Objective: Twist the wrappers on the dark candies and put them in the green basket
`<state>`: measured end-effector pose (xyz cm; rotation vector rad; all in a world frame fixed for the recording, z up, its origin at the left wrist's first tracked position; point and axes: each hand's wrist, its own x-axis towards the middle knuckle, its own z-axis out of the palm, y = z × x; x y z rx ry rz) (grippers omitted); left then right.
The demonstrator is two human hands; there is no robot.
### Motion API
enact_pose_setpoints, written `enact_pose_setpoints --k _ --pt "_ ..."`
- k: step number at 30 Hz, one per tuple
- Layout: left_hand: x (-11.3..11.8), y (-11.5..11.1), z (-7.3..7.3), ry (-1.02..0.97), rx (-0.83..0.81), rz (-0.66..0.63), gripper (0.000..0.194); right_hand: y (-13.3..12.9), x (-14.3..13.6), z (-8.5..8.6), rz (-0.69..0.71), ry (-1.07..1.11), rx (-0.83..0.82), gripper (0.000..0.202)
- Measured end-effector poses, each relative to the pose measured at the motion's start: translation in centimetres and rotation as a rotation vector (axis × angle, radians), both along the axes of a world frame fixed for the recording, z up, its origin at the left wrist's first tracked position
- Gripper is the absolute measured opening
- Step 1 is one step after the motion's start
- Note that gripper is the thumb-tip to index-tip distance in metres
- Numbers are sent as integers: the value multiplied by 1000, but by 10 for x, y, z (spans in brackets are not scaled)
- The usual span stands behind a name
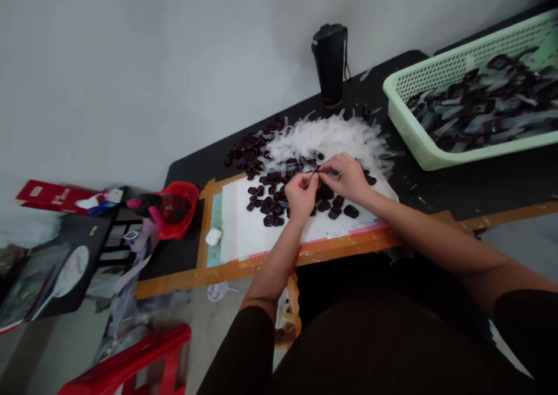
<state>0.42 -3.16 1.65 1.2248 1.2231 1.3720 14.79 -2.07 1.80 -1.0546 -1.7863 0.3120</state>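
Observation:
My left hand point(302, 194) and my right hand point(346, 175) meet above the white work sheet point(239, 218), fingertips pinched together. Between them is a small dark piece point(317, 170), mostly covered by the fingers; its kind cannot be made out. Dark, shiny, rounded-square pieces point(271, 208) lie scattered on the sheet around both hands. Just beyond the hands spreads a heap of translucent white strips point(325, 136). To its left is a pile of smaller dark reddish-brown pieces point(250, 154).
A pale green basket point(414, 142) holding dark pieces and clear strips stands at right. A black tumbler point(330, 64) is at the back. A white earbud-like case point(213, 236) lies left on the sheet's edge, near a red bowl point(189, 200). A red stool point(143, 357) stands below left.

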Motion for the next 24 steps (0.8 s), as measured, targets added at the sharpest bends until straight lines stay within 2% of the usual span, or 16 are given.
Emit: enact_pose_setpoints --k 5,9,12,15,18,20,24 --pt "4 -1 -8 139 101 12 20 1 -1 -4 12 100 -127 10" --pt "6 -2 -6 164 132 -11 19 1 -1 -7 25 166 -166 9" --pt "4 0 -2 93 122 -86 20 1 -1 -6 13 181 -161 7" --pt "0 6 2 -81 12 -164 21 -2 -3 -3 20 141 -131 6" --pt "-4 10 5 -247 -113 -266 35 -6 -7 0 13 80 -117 4" --pt "-6 12 7 -284 -141 -328 40 -9 -9 1 13 63 -115 2" --pt "-12 15 8 -290 -196 -371 36 -7 -6 2 75 121 -160 2"
